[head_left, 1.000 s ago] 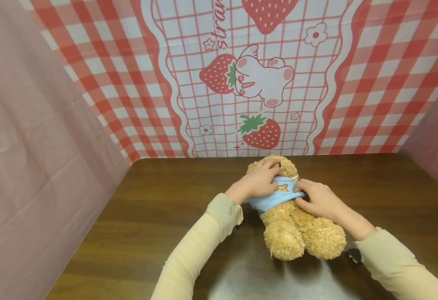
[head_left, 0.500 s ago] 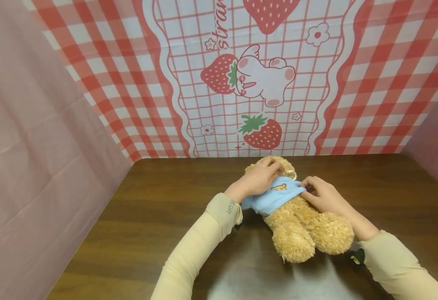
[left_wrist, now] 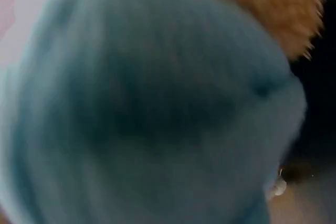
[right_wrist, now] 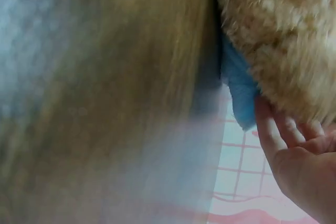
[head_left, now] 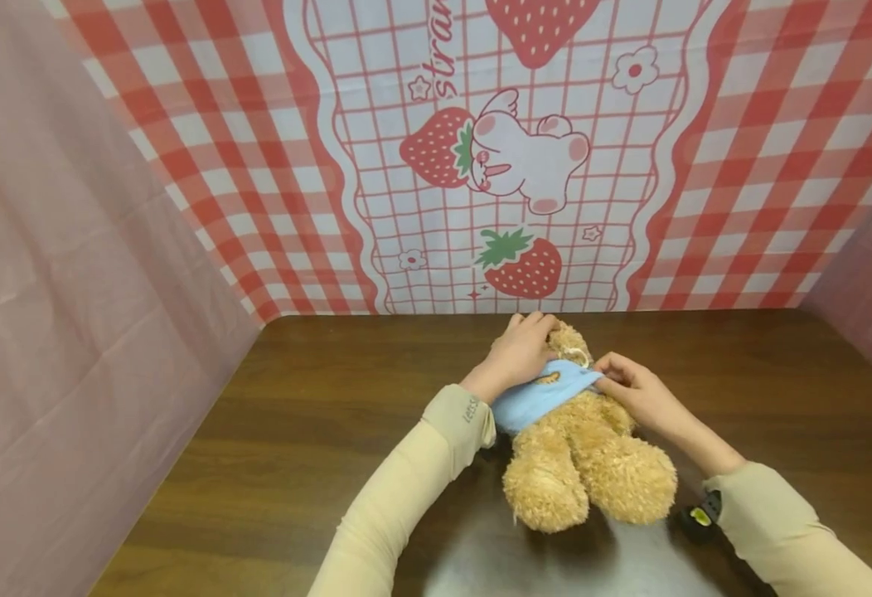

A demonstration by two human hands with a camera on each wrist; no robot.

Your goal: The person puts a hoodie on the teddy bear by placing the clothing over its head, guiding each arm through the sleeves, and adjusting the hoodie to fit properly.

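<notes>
A curly tan teddy bear (head_left: 585, 439) lies on its back on the table, head to the far side and feet toward me. Its small light-blue shirt (head_left: 536, 404) bears a little brown print on the chest. My left hand (head_left: 520, 352) grips the bear at its head and upper chest, covering much of the face. At the shirt's right edge, my right hand (head_left: 633, 388) pinches the blue cloth between thumb and fingers. In the left wrist view the blurred shirt (left_wrist: 157, 103) fills most of the picture. The right wrist view shows my right hand (right_wrist: 302, 156) beside tan fur and blue cloth.
The dark brown wooden table (head_left: 317, 414) ends at a red-and-white checked strawberry cloth (head_left: 376, 166) hanging behind it. Pink curtains (head_left: 93, 290) hang at both sides. A dark wrist camera (head_left: 700, 516) sits below my right sleeve.
The bear's legs have swung right, then back left. My left hand has shifted slightly farther up over the head. My right hand's fingers have closed in on the shirt's edge.
</notes>
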